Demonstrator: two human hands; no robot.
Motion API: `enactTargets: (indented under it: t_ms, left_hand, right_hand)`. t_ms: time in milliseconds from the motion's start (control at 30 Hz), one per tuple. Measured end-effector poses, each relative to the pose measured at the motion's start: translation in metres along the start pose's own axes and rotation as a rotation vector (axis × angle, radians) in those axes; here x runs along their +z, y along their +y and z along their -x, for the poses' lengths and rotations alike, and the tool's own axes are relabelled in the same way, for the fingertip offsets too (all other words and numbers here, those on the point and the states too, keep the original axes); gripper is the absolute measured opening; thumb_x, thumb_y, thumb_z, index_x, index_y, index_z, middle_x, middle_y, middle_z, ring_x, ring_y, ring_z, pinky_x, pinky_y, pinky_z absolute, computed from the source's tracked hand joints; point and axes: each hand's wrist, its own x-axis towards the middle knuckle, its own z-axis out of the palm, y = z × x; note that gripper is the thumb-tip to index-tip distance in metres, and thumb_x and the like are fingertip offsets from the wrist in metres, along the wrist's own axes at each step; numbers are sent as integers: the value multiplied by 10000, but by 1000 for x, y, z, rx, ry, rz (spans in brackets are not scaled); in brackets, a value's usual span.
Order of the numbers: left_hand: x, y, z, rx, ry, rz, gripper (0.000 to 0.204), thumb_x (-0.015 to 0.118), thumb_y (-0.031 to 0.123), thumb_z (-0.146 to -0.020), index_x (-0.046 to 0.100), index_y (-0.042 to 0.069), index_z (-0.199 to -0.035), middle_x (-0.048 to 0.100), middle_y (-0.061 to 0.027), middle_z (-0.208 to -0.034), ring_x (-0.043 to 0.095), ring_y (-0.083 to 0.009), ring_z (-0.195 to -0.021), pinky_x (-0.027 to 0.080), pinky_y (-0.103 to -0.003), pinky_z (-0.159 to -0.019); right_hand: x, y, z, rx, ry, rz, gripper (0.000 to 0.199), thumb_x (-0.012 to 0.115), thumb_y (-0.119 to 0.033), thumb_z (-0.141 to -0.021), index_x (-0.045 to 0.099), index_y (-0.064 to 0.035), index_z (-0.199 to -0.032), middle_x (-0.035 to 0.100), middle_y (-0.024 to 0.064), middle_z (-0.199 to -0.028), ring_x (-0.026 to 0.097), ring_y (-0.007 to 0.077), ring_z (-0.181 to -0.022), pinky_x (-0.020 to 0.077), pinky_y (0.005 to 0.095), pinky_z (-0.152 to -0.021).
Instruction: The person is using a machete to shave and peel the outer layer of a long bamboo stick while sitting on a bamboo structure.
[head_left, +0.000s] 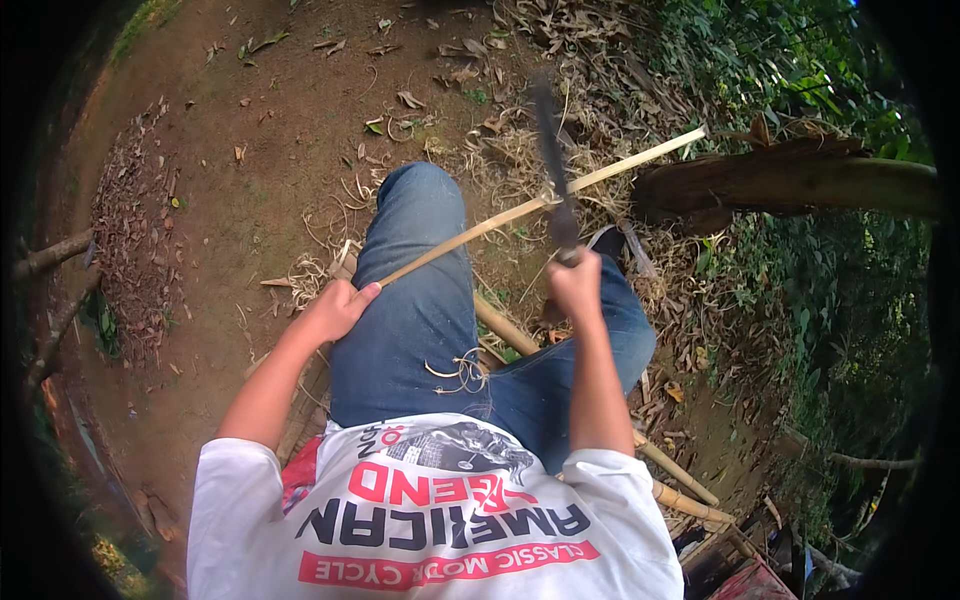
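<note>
A long pale bamboo strip (430, 255) runs slantwise over my jeans, from my left thigh up to the far right. My left hand (340, 308) is closed around its near end, resting against the thigh. In my right hand (575, 283) is the handle of a machete (552, 150), its dark blade pointing away from me and blurred by motion. The blade crosses the strip a little beyond its middle, where a small pale curl of shaving shows. A few thin curled shavings (462, 372) lie on my lap.
Curly shavings (315, 280) and dry leaves (600, 60) litter the brown dirt ground (270, 130). At the right a thick log (790, 185) juts in beside green undergrowth (790, 60). Bamboo poles (680, 470) lie beside and beneath me.
</note>
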Motion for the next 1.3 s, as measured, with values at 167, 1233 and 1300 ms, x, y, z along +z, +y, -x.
enactTargets:
  t_ms: [167, 1233, 1300]
  left_hand:
    - [-3, -8, 8, -30, -29, -23, 738, 466, 549, -961, 344, -13, -498, 290, -42, -449, 332, -118, -455, 343, -371, -444]
    - [8, -15, 8, 1, 27, 2, 750, 481, 560, -951, 357, -27, -502, 289, -84, -455, 312, -169, -457, 341, -400, -459]
    - [6, -10, 10, -26, 2, -3, 733, 464, 544, -966, 386, -28, -515, 323, -60, -462, 342, -129, -482, 364, -377, -472]
  right_hand:
    - [-9, -18, 2, -39, -146, 80, 248, 636, 5, -674, 629, 65, -914, 639, 111, -675, 580, 152, -591, 466, 314, -563]
    - [21, -18, 46, -7, -368, 75, 207, 642, 8, -701, 621, 41, -905, 599, 35, -649, 553, 120, -578, 437, 301, -544]
    - [14, -7, 38, 89, -284, -71, 171, 630, 16, -702, 608, 34, -870, 586, 36, -633, 552, 130, -550, 437, 301, -522]
